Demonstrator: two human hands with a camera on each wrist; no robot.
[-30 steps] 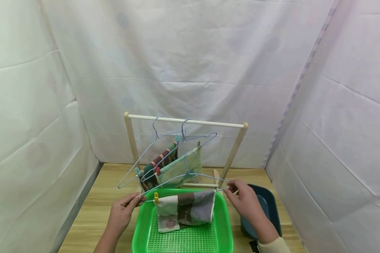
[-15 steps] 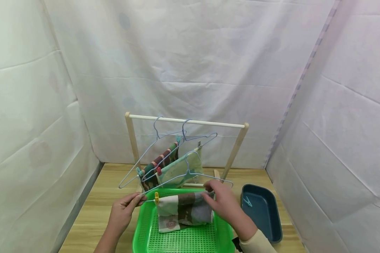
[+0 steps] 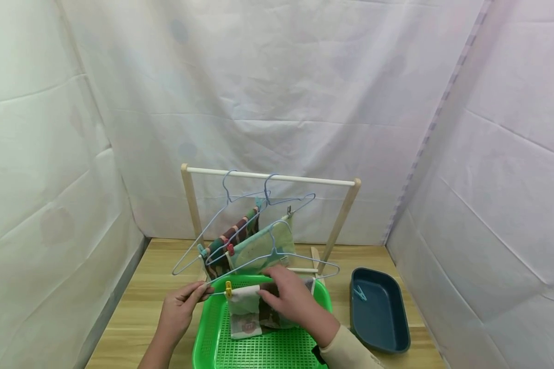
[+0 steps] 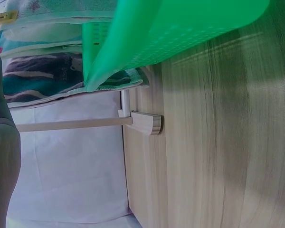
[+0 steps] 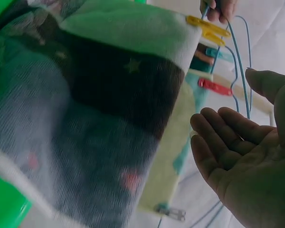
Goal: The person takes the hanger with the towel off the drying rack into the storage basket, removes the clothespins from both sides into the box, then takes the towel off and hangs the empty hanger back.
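My left hand (image 3: 179,309) pinches the left corner of a blue wire hanger (image 3: 273,251) above the green basket. Over the hanger's bottom bar hangs a small towel (image 3: 244,311) in white, brown and grey. A yellow clothespin (image 3: 228,290) clips the towel's left end to the bar. My right hand (image 3: 290,297) is in front of the towel's middle in the head view and hides part of it. Seen from the right wrist, the right palm (image 5: 256,171) and loosely bent fingers hold nothing and lie beside the towel's top edge.
Behind stands a wooden rack (image 3: 341,225) with two more hangers, carrying a camouflage cloth (image 3: 231,237) and a pale green cloth (image 3: 263,246), both clipped. The green basket (image 3: 200,333) sits below my hands. At right, a dark blue tray (image 3: 380,318) holds a light blue clothespin (image 3: 360,293).
My right hand has let go of the hanger's right corner and moved left along the towel to its middle. The left hand keeps its grip in place. The blue tray has come into full view.
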